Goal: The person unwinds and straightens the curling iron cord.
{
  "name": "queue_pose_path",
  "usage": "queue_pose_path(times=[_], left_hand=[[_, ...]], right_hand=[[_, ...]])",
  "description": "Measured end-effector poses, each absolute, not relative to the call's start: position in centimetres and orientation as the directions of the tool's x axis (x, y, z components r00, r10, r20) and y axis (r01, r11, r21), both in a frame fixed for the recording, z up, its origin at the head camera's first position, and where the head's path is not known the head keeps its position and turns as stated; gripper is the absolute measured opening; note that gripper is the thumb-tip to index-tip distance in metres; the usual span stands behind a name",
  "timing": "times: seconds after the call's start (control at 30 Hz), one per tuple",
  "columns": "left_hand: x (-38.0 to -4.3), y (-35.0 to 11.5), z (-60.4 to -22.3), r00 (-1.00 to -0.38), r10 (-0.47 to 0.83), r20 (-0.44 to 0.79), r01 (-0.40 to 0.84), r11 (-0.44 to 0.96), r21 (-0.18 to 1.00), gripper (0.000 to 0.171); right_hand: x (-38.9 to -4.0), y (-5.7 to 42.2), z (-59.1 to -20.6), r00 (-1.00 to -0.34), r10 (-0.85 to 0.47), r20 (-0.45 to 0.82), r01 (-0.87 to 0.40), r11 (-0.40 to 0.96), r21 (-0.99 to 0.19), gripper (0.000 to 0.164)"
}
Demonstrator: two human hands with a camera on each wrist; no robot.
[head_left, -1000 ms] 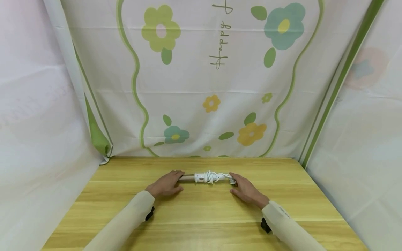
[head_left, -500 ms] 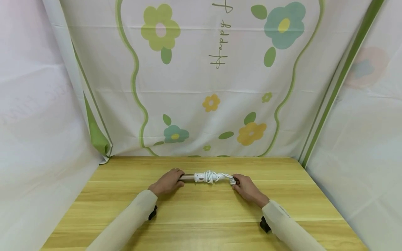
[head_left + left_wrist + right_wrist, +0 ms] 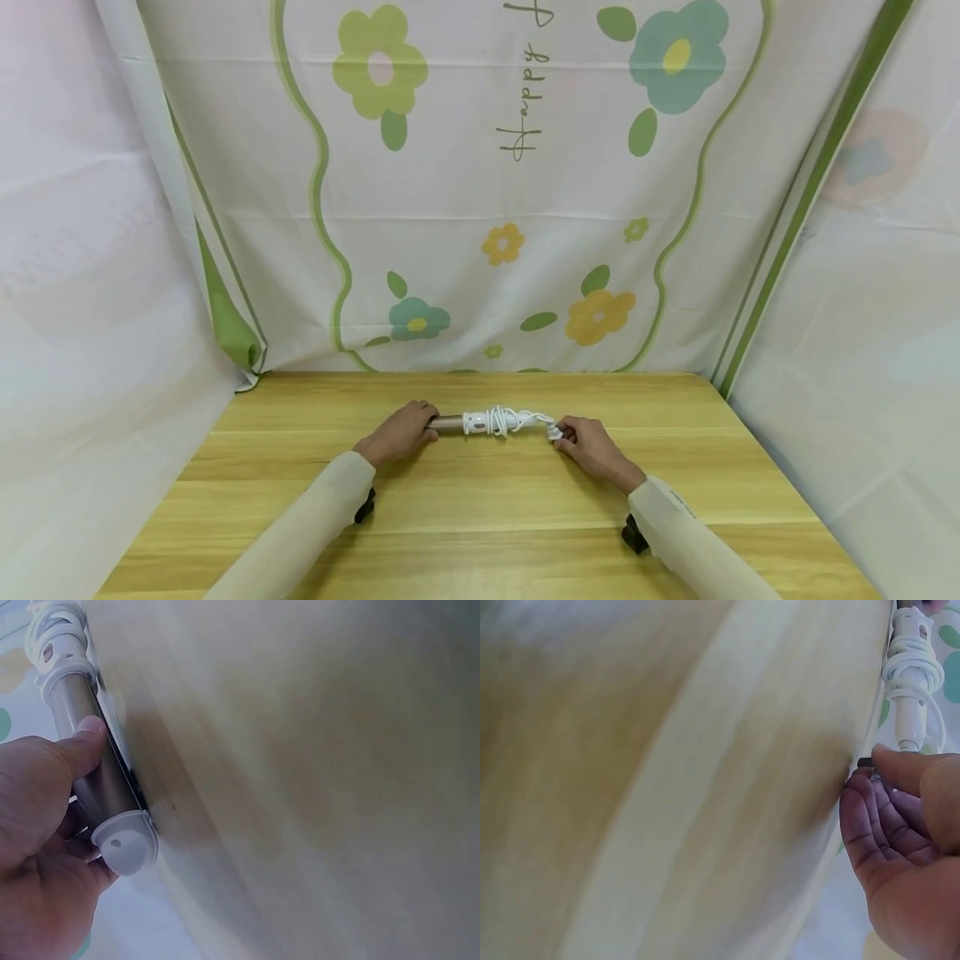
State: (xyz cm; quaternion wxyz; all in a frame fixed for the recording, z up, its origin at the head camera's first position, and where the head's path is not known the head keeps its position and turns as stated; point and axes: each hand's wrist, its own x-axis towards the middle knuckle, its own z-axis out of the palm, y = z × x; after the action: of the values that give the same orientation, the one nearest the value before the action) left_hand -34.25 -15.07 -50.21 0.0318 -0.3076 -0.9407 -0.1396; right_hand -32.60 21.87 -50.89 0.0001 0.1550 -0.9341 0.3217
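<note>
A curling iron lies left to right near the back of the table, with a white handle, a brownish metal barrel and a white end cap. Its white cord is wound round the handle. My left hand grips the barrel near the cap, the thumb along one side and the fingers behind, partly hidden. At the cord's end, my right hand pinches the plug between thumb and fingers. In the right wrist view a dark prong shows past the thumb; the rest is mostly covered.
The wooden table runs back to a hanging white cloth printed with flowers. More white cloth hangs on the left and right sides. A dark wrist device shows under each sleeve.
My right fingers, earlier spread over the plug, have drawn in to pinch it, and the plug has tilted slightly. My left fingers have closed round the barrel. The curling iron has barely moved.
</note>
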Motion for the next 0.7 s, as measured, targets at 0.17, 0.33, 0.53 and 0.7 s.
queue_pose_path(times=[0.17, 0.33, 0.53, 0.7], left_hand=[[-34.36, -15.21, -50.53, -0.769, 0.619, 0.158, 0.639, 0.741, 0.205, 0.027], [-34.26, -15.31, -50.4, -0.763, 0.627, 0.158, 0.645, 0.727, 0.236, 0.024], [-33.98, -15.58, -50.0, -0.76, 0.62, 0.193, 0.649, 0.72, 0.244, 0.02], [-33.55, -15.86, -49.85, -0.754, 0.603, 0.26, 0.654, 0.723, 0.223, 0.023]], right_hand=[[-32.7, 22.02, -51.09, -0.955, -0.279, 0.101, -0.281, 0.74, -0.612, 0.009], [-32.6, 22.22, -51.15, -0.954, -0.284, 0.098, -0.281, 0.728, -0.626, 0.009], [-32.4, 22.42, -51.08, -0.947, -0.304, 0.104, -0.3, 0.718, -0.629, 0.01], [-31.95, 22.34, -50.36, -0.956, -0.263, 0.126, -0.277, 0.678, -0.681, 0.017]])
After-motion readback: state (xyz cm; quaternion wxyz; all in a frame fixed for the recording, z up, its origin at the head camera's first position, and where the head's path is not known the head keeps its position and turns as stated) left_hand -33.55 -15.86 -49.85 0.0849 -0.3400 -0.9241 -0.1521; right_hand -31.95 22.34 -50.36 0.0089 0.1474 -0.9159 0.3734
